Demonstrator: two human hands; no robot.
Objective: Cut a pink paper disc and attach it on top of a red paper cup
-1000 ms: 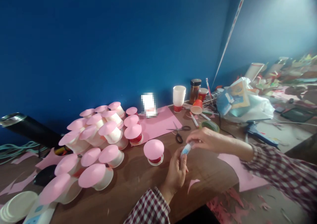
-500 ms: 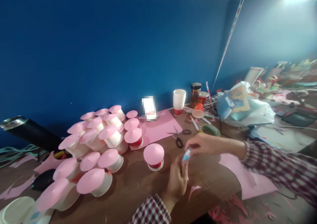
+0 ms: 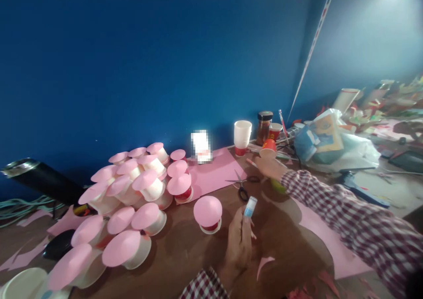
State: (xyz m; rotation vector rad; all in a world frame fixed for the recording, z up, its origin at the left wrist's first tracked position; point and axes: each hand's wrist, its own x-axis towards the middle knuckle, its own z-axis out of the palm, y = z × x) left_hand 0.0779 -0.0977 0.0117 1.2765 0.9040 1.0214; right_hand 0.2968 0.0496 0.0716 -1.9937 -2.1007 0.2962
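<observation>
My left hand (image 3: 239, 235) is closed around a small white and blue item (image 3: 250, 206), held upright above the brown table. Farther back on the right, my right hand (image 3: 269, 167) reaches among thin sticks beside a tipped orange-red cup (image 3: 268, 148); its fingers are blurred and partly hidden. Black-handled scissors (image 3: 243, 189) lie open between my hands and a pink sheet (image 3: 213, 171). One cup with a pink cone top (image 3: 208, 212) stands left of my left hand.
Several cone-topped cups (image 3: 120, 217) crowd the left. A white cup stack (image 3: 242, 136) and a dark-lidded jar (image 3: 264, 127) stand by the blue wall. A plastic bag (image 3: 333, 140), pink paper (image 3: 330, 237) and a black flask (image 3: 42, 180) flank the table.
My right hand has left the small item and moved back toward the tipped cup and sticks. The small item stays in my left hand. The view has shifted slightly.
</observation>
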